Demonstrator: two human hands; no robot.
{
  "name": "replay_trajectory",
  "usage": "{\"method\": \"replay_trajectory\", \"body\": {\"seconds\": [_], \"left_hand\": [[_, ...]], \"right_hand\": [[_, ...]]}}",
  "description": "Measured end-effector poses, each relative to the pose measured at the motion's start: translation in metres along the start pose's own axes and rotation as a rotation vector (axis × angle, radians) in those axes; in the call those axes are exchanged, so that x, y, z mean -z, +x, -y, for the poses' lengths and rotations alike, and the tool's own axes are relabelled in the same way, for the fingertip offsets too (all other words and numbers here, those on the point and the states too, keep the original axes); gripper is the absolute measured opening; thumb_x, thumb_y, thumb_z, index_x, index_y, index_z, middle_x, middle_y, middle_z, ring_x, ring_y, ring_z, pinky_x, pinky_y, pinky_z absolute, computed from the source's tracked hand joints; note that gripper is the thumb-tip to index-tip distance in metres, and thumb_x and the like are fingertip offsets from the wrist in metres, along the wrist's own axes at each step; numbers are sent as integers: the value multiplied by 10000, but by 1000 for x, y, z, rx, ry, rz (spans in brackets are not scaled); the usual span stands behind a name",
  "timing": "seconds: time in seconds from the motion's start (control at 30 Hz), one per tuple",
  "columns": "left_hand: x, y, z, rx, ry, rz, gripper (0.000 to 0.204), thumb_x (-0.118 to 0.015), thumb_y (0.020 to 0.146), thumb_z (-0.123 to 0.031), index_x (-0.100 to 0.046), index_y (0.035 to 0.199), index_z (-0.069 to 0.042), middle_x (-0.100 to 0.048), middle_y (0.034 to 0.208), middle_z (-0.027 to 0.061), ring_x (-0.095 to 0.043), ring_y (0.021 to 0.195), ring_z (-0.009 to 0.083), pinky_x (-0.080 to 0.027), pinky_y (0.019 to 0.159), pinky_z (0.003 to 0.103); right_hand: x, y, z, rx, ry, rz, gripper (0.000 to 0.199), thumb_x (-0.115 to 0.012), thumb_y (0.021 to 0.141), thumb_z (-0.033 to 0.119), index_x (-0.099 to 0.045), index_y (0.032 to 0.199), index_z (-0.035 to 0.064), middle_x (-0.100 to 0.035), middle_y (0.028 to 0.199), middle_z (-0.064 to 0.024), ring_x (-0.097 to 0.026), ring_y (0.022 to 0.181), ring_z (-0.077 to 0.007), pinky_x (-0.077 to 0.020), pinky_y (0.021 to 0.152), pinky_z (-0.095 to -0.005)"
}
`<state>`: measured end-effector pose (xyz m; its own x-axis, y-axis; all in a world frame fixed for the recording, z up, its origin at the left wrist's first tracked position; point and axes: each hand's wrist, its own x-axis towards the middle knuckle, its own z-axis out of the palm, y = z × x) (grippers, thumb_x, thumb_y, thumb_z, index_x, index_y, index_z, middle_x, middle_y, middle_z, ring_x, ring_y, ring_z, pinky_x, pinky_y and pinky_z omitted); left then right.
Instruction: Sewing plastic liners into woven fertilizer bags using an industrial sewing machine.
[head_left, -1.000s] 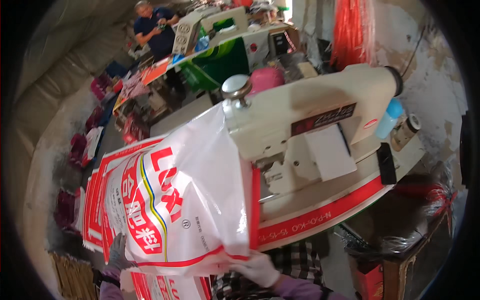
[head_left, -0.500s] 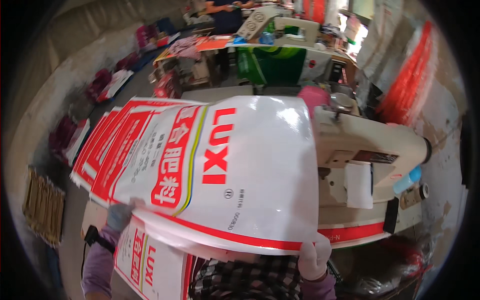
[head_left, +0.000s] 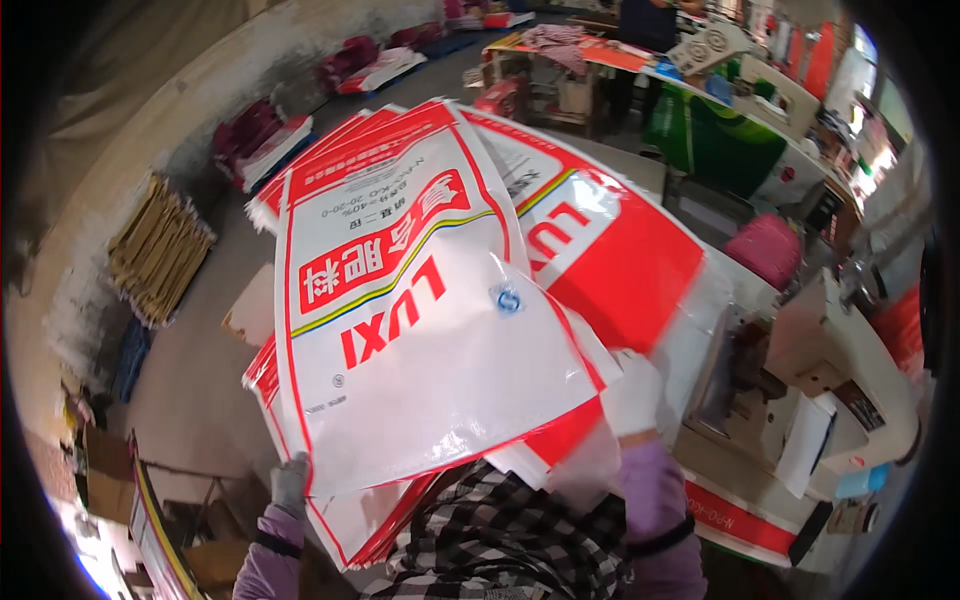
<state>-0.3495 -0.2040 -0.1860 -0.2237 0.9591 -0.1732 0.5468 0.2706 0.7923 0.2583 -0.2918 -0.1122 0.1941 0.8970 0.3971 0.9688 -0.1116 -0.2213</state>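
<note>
A flat red-and-white printed sack (head_left: 430, 390) is stretched between my two hands in front of my checked apron. My left hand (head_left: 290, 482), in a grey glove, is closed on its near left corner. In a white glove, my right hand (head_left: 635, 392) grips its right edge near the other corner. Under and beyond it lies another sack (head_left: 630, 280) with a large red panel, spread toward the sewing machine (head_left: 840, 350). More sacks (head_left: 385, 530) are stacked below the held one, close to my lap. My fingertips are partly hidden by the gloves and sack edge.
The sewing machine's table stands at my right, with a pink bundle (head_left: 762, 250) beyond it. Farther back is a worktable with a green cloth (head_left: 700, 130). A bundle of tan folded pieces (head_left: 160, 250) and purple bundles (head_left: 250, 140) lie along the left wall.
My view has turned to the left. Both hands have carried the sack leftward, away from the sewing machine, and it has tilted. A red-panelled sack beneath it has come into sight.
</note>
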Motion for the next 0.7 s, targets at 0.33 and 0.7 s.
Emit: {"method": "replay_trajectory", "body": {"seconds": [0.33, 0.7], "left_hand": [[179, -150, 248, 135, 839, -335, 267, -557, 915, -146, -676, 687, -77, -646, 631, 29, -558, 560, 89, -457, 521, 293], [-18, -145, 218, 854, -822, -148, 412, -439, 997, -323, -506, 1262, -16, -588, 1245, 138, -575, 1117, 278, -439, 1016, 424]], "right_hand": [[-173, -27, 220, -92, 811, 552, 364, -563, 875, 327, -692, 765, 5, -634, 688, -211, -623, 687, -371, -461, 647, -438], [-266, -137, 96, -439, 365, 228, 437, -456, 957, 376, -663, 926, -8, -651, 947, -229, -607, 885, -410, -461, 782, -491]]}}
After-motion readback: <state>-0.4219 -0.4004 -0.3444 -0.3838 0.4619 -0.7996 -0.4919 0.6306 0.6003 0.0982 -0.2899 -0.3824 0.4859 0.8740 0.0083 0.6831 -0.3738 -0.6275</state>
